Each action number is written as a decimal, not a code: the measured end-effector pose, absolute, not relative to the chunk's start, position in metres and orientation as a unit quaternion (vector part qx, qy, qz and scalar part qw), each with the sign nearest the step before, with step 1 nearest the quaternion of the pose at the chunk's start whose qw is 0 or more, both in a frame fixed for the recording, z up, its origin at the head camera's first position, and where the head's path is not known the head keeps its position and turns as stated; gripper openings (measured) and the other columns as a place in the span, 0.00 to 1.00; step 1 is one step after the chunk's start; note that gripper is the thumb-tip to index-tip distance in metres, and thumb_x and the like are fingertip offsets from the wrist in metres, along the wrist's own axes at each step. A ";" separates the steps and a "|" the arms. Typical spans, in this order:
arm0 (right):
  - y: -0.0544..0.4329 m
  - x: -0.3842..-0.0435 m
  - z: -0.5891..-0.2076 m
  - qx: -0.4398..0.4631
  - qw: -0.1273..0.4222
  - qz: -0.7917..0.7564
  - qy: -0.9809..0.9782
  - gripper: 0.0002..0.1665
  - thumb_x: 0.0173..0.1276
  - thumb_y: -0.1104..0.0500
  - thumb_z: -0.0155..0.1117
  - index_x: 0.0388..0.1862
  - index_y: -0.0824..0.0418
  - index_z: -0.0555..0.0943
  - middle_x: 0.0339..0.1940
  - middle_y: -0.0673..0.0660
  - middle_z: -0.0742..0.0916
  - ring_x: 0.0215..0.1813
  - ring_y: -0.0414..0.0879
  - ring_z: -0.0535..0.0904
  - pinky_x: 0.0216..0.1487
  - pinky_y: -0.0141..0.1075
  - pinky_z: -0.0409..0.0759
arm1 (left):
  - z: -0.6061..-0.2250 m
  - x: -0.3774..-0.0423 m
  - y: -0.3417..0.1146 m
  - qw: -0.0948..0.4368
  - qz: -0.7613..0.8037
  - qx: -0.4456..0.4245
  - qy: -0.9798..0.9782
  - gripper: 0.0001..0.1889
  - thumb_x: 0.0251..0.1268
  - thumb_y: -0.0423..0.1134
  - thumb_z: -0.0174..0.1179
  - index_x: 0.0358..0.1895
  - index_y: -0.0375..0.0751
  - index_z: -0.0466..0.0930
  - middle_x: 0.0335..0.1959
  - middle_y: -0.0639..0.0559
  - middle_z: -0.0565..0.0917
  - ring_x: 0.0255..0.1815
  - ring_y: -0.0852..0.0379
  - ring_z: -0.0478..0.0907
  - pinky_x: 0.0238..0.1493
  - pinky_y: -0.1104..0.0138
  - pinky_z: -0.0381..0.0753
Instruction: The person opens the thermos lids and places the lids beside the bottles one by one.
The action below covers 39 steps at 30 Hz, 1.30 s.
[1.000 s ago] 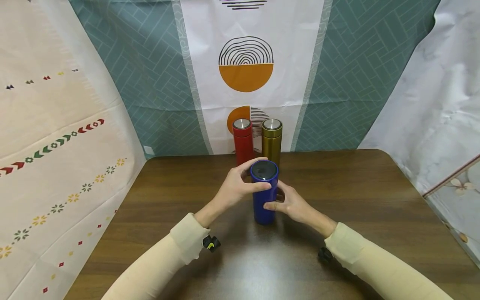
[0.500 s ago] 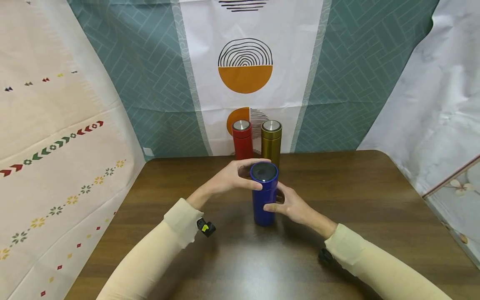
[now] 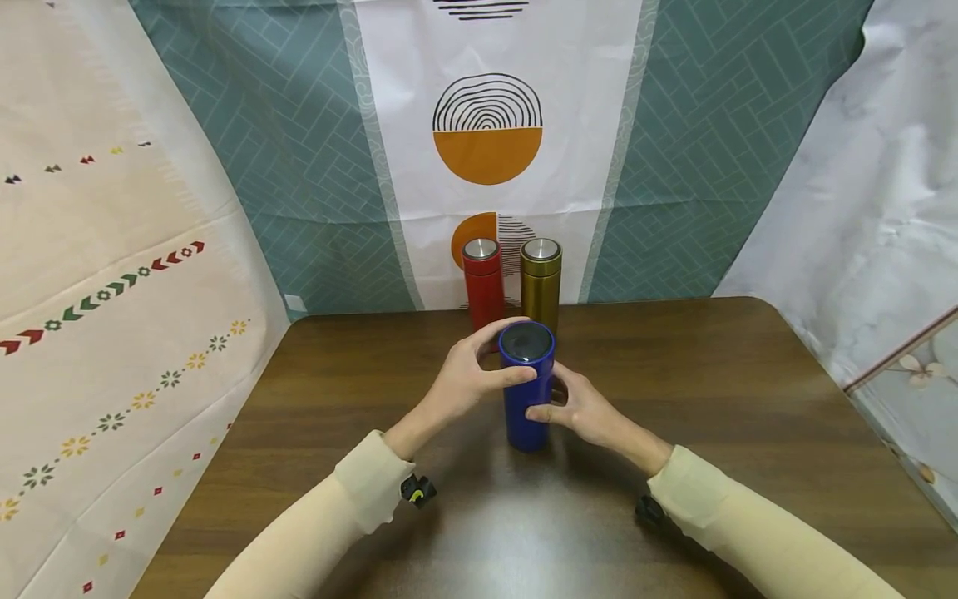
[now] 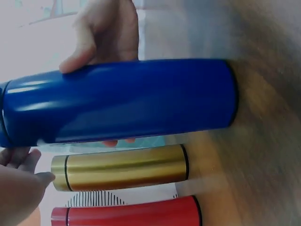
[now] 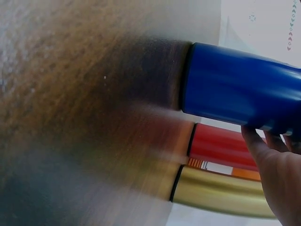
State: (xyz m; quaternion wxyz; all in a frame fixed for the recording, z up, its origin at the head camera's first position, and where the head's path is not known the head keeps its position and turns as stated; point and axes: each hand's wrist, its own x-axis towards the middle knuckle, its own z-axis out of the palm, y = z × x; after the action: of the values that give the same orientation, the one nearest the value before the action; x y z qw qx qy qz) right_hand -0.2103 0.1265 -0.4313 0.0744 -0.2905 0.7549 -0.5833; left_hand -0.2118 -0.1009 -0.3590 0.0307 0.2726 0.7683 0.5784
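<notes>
Blue bottle (image 3: 520, 395): one. Red bottle (image 3: 485, 291): one. Gold bottle (image 3: 540, 295): one. Total of bottles: three. Silver lid tops (image 3: 481, 249): two. Dark lid top (image 3: 526, 342): one. Left hand (image 3: 466, 373): one. Right hand (image 3: 587, 412): one. Total of hands: two. Cream sleeves (image 3: 322, 516): two. Small black wrist devices (image 3: 417, 491): two. Brown wooden desk (image 3: 711, 374): one.

A tall, cylindrical blue flask (image 3: 520, 394) is standing upright on the brown wooden tabletop (image 3: 696, 399), near its middle. Its glossy body (image 4: 122, 101) is catching streaks of light, a dark round top (image 3: 526, 342) is capping it, and a black band (image 4: 235, 94) is edging its base.
</notes>
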 end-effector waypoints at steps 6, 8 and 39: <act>0.127 -0.211 -0.430 -0.293 0.078 -0.584 0.753 0.42 0.69 0.58 0.75 0.77 0.64 0.67 0.68 0.63 0.82 0.68 0.60 0.79 0.69 0.62 0.73 | -0.350 -0.228 -0.107 0.117 0.578 0.331 0.736 0.40 0.65 0.51 0.72 0.78 0.53 0.67 0.72 0.46 0.75 0.72 0.44 0.72 0.72 0.44 0.70; 0.127 -0.211 -0.430 -0.291 0.079 -0.582 0.755 0.42 0.69 0.56 0.75 0.77 0.64 0.67 0.68 0.63 0.81 0.68 0.60 0.78 0.69 0.62 0.73 | -0.346 -0.237 -0.109 0.153 0.575 0.354 0.722 0.40 0.66 0.49 0.72 0.79 0.51 0.66 0.73 0.42 0.75 0.73 0.42 0.71 0.72 0.46 0.71; 0.127 -0.210 -0.429 -0.296 0.086 -0.592 0.745 0.42 0.70 0.57 0.74 0.76 0.66 0.67 0.68 0.65 0.81 0.67 0.61 0.79 0.69 0.63 0.72 | -0.337 -0.240 -0.117 0.198 0.567 0.354 0.717 0.39 0.67 0.39 0.71 0.80 0.50 0.65 0.74 0.41 0.74 0.74 0.42 0.71 0.73 0.50 0.71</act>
State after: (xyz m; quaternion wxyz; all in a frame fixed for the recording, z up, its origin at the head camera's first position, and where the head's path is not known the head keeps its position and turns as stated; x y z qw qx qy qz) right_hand -0.2097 0.1268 -0.4289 0.0864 -0.2957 0.7448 -0.5919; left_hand -0.2400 -0.1167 -0.3366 0.1979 0.3537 0.7171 0.5669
